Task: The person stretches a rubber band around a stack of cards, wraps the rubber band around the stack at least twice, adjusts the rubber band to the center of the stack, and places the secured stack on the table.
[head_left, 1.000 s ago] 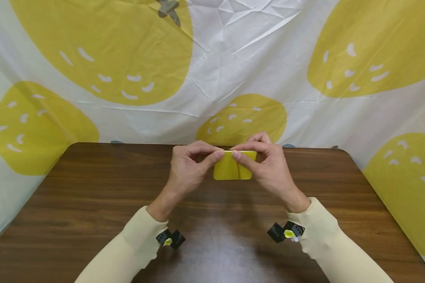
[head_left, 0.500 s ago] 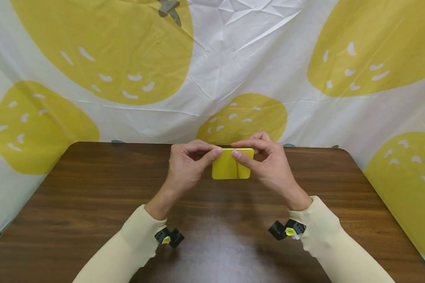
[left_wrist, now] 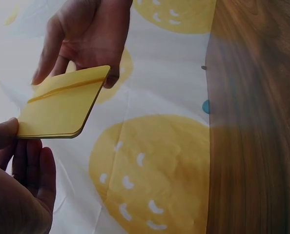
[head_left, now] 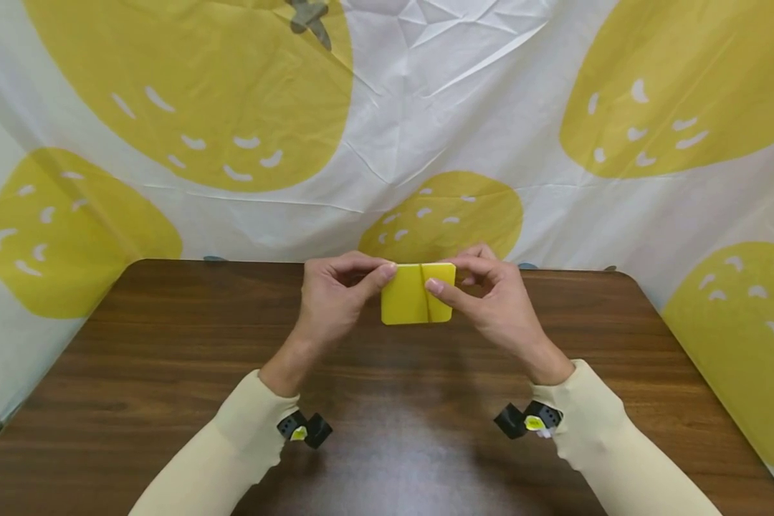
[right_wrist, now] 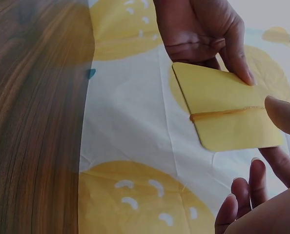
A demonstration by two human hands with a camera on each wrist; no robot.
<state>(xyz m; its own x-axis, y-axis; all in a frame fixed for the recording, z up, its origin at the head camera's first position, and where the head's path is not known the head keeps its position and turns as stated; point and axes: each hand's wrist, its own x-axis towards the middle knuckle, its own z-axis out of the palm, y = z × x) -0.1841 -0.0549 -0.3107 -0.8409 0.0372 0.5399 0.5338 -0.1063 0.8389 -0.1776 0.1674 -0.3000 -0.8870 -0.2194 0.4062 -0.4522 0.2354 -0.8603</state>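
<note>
Both hands are raised above the tabletop (head_left: 168, 344); left hand (head_left: 332, 301) and right hand (head_left: 497, 301) each pinch the yellow card stack (head_left: 417, 294), grip clamped.

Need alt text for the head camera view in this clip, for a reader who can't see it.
Two hands hold a small yellow card stack with a band round its middle above a dark wooden table: the left hand pinches its left edge, the right hand its right edge. A white cloth with big yellow strawberries hangs behind.
</note>
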